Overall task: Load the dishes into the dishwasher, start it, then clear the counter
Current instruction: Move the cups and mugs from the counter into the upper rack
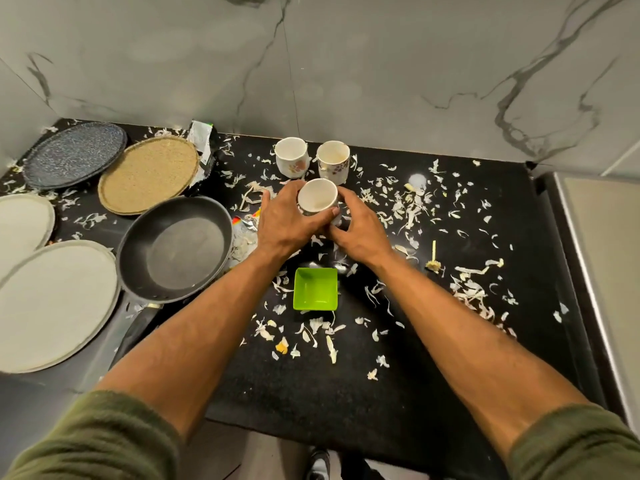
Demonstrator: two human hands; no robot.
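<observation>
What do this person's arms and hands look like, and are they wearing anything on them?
Both the left hand and the right hand are bare: no gloves, and no ring or watch shows. The left sleeve and right sleeve are olive-green, of a soft, fuzzy fabric, pushed up near the elbows so the forearms are uncovered.

Fingers [268,202] of the left hand [284,226] and right hand [356,230] are covering the lower wall and base of the cup [318,199] — whether it is touching the counter [398,375] cannot be told. Just left of those fingers a foil wrapper [244,225] is showing only in part; farther left, two pale plates [52,303] are running off the view's edge — and the handle of the pan [176,247] is vanishing under the forearm.
</observation>
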